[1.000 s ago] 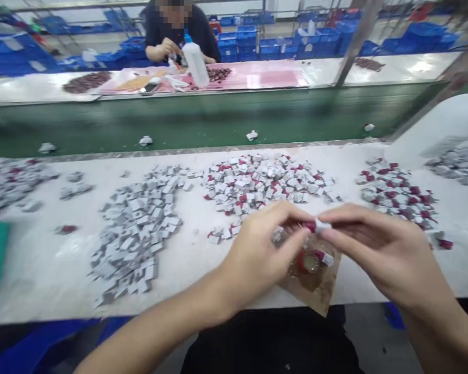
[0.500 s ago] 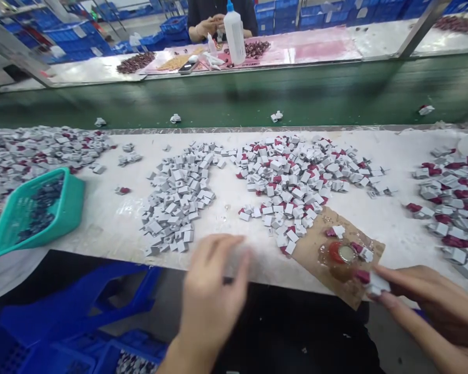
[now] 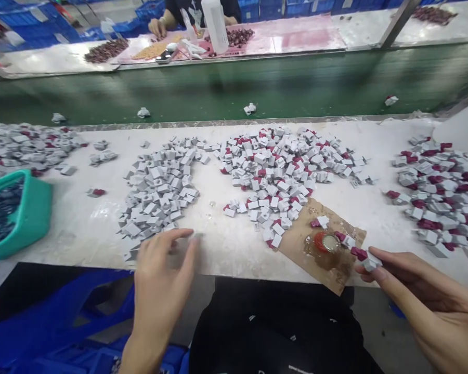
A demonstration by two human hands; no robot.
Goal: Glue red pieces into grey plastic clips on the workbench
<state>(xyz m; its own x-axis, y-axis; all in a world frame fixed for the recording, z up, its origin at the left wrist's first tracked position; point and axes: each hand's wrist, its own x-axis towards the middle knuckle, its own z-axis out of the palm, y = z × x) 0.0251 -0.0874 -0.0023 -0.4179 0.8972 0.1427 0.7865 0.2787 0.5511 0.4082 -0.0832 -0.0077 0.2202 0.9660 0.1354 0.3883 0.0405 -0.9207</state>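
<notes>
My right hand [image 3: 409,283] pinches a small white-and-maroon plastic part [image 3: 368,259] between thumb and fingers, beside a piece of brown cardboard [image 3: 304,252]. A red-rimmed round cap [image 3: 329,242] sits on the cardboard in a wet, glossy patch, with two more white-and-maroon parts near it. My left hand [image 3: 161,275] is at the near edge of the pile of plain grey-white parts [image 3: 156,192], its thumb and index finger apart. I make out nothing held there. A larger pile of mixed white and maroon parts [image 3: 273,166] lies between the hands, farther back.
A teal basket [image 3: 37,208] of dark small parts stands at left. More white-and-maroon parts lie at far left and in a heap [image 3: 437,192] at right. Beyond the table runs a green belt [image 3: 198,88] carrying a few parts. Across it sits a person behind a white bottle [image 3: 215,26].
The view has shifted, so the tabletop things appear farther left. My left hand has moved left to the grey pile. My right hand still holds its part. The person opposite has parted their hands.
</notes>
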